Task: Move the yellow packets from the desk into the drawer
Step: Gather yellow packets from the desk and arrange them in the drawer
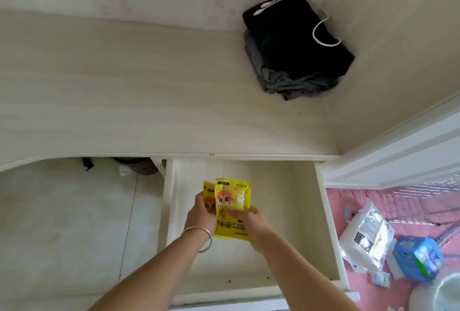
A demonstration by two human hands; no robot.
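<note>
Yellow packets (230, 208) sit in both hands, low in the middle of the frame, right over the open drawer (281, 198). I count two packets: one in front with a cartoon face on it, and one peeking out behind it on the left side. There could be more tucked behind, but I cannot tell.

The left hand (200, 213) has its grip pinching the left edge of the packets. It wears one silver bangle (199, 236) on the wrist. The right hand (251, 221) has its grip curled on the right edge of the front packet. Both hands are inside the drawer's walls, and I think the packets are a little above the drawer floor, not lying on it yet.

To do this step well, I would lower the packets flat to the drawer floor, then let go with both hands together so they do not flop or slide apart. Keeping them toward the middle should stop them catching on the drawer wall.

On the surface (124, 91) in the upper part of the frame there are no yellow packets that I can see. There is one pile of dark clothes (293, 56) in the upper right, with one white cable (323, 34) on top.
</note>
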